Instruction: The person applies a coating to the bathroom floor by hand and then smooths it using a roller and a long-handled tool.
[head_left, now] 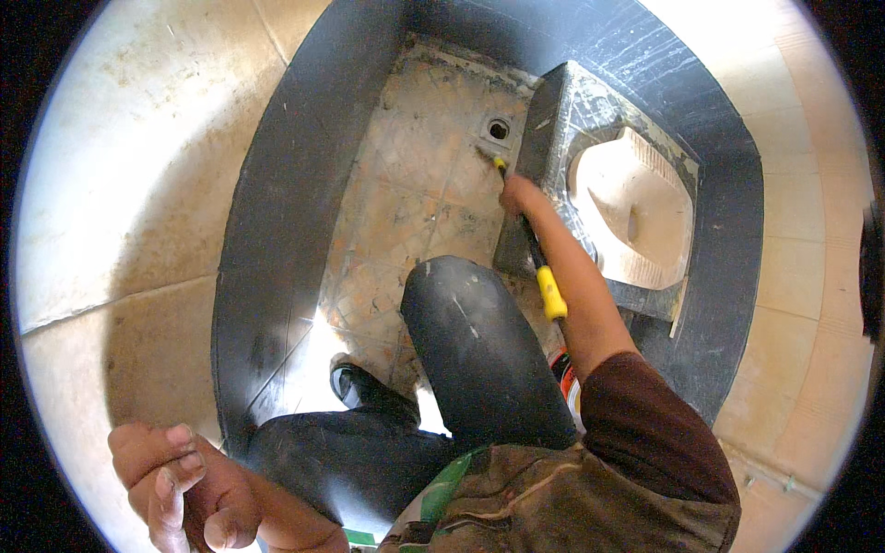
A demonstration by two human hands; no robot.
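Note:
My right hand (523, 195) is wrapped round the shaft of a long-handled scraper (551, 293) with a black shaft and yellow grip. Its small pale head looks like a blade, and rests on the stained tile floor (396, 175) just short of a square floor drain (498, 130). The drain's round hole is dark. Behind my right hand, the yellow grip lies along my forearm. At the lower left, my left hand (184, 488) is raised near the wall with fingers loosely bent and thumb apart; nothing shows in it.
A beige squat toilet (636, 212) is set in a raised, dark, paint-worn platform (553, 120) at right. Black-coated lower walls (277, 184) surround the floor. My bent knees take up the middle. Partly hidden by my right arm stands a red-and-white container (565, 378).

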